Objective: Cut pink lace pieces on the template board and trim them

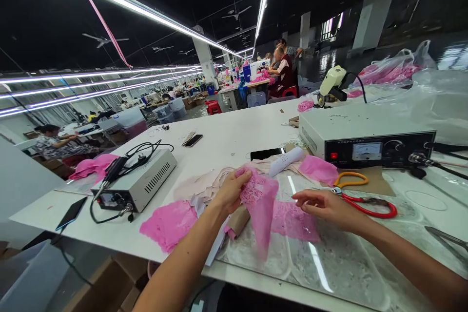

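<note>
At the left, a grey metal box (144, 178) stands on the white table (234, 129), and a heap of pink fabric (170, 226) lies nearer the person. Then comes the left hand (230, 192), its thumb and fingers pinched on the top edge of a pink lace piece (263, 204) — the cloth hangs below and to the right of that grip. A second pink piece (298, 224) lies flat on a clear plate (343, 268), just beside the right hand (327, 204), whose fingers are loosely bent, thumb apart. Red handles (392, 210) lie farther right.
</note>
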Tool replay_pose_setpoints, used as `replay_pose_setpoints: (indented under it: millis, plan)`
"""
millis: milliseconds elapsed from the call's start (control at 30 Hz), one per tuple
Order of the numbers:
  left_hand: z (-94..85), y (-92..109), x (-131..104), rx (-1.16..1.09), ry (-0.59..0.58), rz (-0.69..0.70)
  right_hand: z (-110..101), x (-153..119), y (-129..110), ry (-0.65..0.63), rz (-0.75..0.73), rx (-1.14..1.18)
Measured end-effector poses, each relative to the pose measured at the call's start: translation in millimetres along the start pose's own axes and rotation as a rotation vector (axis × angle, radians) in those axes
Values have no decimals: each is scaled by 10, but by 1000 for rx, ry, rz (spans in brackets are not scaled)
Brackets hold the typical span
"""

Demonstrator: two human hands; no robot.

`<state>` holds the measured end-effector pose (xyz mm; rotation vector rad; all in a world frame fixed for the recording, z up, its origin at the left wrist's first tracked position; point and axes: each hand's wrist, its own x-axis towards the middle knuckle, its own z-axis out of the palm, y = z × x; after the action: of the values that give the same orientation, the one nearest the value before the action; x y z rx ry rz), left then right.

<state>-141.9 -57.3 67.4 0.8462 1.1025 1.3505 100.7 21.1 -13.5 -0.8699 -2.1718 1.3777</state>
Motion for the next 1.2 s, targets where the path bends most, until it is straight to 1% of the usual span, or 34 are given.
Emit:
replay_pose_setpoints:
  millis: [67, 200, 300, 367, 433, 500, 567, 633, 667, 733, 800, 833, 933, 1067, 1133, 1200]
  plan:
    - [-94, -83, -11, -7, 53, 1, 95, -77, 10, 34, -82, -92]
    - [-240, -201, -52, -9, 133, 13, 281, -268, 62, 15, -196, -220]
    - [-300, -200, -85, -7, 141, -12, 293, -370, 104, 25, -217, -236]
    - [-298, -160, -93, -1, 112, -41, 245, -382, 60, 87, -185, -160]
    - [-244, -103, -83, 20, 56, -78, 194, -335, -65, 163, -118, -16]
    - [-132, -43, -54, 50, -13, -118, 166, -230, -247, 186, -65, 124]
    - [18, 13, -15, 77, -74, -146, 167, -96, -428, 144, -56, 220]
    - [170, 66, 24, 82, -109, -143, 186, 28, -548, 79, -50, 309]
    - [233, 91, 42, 74, -111, -129, 197, 73, -574, 40, -37, 349]
    - [316, 130, 73, 42, -88, -87, 211, 117, -552, -52, 13, 417]
    - [330, 138, 95, -3, -40, -43, 205, 98, -458, -123, 88, 474]
    - [313, 124, 102, -26, -11, -26, 194, 71, -399, -138, 126, 499]
    - [197, -6, 92, -77, 81, -2, 131, -42, -240, -120, 207, 558]
    - [20, -311, -10, -113, 186, -16, 28, -172, -132, -45, 270, 584]
    - [-28, -448, -88, -134, 219, -10, -15, -208, -107, -14, 286, 571]
    - [-37, -531, -160, -157, 236, 13, -52, -215, -91, 23, 280, 536]
